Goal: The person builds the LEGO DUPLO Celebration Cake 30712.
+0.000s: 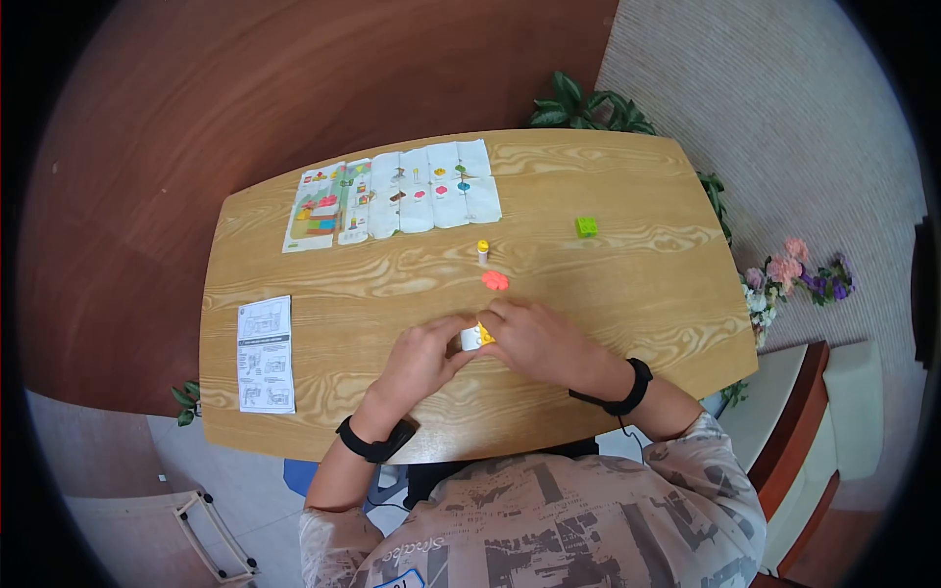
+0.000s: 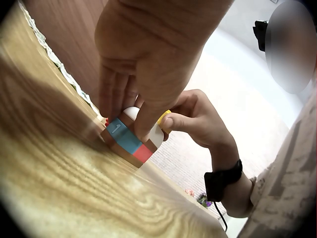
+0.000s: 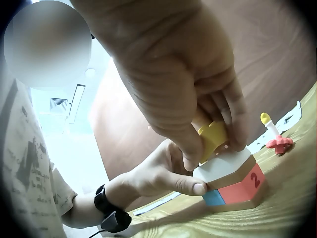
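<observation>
On the table stands a stack of toy bricks, brown below and above a blue brick and a red brick marked 2, topped by a white piece. The left hand grips the stack's side, its thumb along the edge. Pinched between thumb and fingers of the right hand is a yellow piece, tilted at the white top; whether it is attached, I cannot tell. Beyond the hands are a coral flower-shaped piece and a white piece with a yellow top.
A green brick lies at the right rear. An unfolded picture sheet covers part of the table's back left, and a printed black-and-white sheet lies at the left edge. Plants and flowers stand beyond the table.
</observation>
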The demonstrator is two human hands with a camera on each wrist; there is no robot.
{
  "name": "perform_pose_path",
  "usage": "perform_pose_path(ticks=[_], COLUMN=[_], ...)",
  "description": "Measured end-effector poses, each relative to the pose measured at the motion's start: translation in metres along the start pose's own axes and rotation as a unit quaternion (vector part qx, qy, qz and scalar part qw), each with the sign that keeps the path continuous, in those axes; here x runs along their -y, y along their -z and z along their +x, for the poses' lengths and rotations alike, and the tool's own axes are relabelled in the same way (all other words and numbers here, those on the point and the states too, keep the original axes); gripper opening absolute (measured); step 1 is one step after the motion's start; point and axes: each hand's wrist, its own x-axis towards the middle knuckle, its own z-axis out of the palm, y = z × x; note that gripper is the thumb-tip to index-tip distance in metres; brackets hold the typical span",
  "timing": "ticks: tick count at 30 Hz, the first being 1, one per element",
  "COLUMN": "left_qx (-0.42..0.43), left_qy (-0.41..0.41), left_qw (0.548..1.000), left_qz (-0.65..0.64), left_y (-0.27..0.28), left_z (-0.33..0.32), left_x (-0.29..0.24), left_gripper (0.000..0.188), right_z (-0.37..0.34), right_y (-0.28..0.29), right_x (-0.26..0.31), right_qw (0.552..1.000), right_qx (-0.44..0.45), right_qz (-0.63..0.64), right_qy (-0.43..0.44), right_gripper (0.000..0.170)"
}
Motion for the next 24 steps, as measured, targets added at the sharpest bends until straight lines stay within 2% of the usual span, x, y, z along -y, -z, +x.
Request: perform_pose_path(ticks=[7, 9, 10, 16, 19, 24], left_qx=[0.035, 0.014, 0.003, 0.029, -0.004, 0.021], left_qy=[0.053, 0.018, 0.000, 0.041, -0.002, 0.026], left_qw=[0.998, 1.000, 1.000, 0.999, 1.000, 0.999], left_qz=[-0.011, -0.009, -0.007, -0.015, -0.016, -0.012], left_y=[0.003, 0.001, 0.001, 0.003, 0.000, 0.002], left_z=[0.000, 0.000, 0.000, 0.001, 0.000, 0.002], left_x=[-0.003, 0.000, 0.001, -0.002, 0.002, 0.001], left_gripper=[0.041, 0.037, 0.035, 0.040, 0.036, 0.038], right_z=[-0.005, -0.005, -0.004, -0.002, -0.001, 0.000], right_y=[-0.009, -0.006, -0.006, -0.006, -0.005, -0.001], right_x=[-0.005, 0.000, 0.001, 0.003, 0.002, 0.005], right_qw=[0.998, 0.997, 0.998, 1.000, 1.000, 1.000], right_qx=[-0.052, -0.065, -0.055, -0.026, -0.026, -0.017], right_qz=[-0.012, -0.004, -0.006, -0.011, -0.005, -0.002], right_qy=[0.037, 0.032, 0.024, -0.005, -0.003, 0.001], right_gripper=[0.033, 0.031, 0.031, 0.032, 0.031, 0.031])
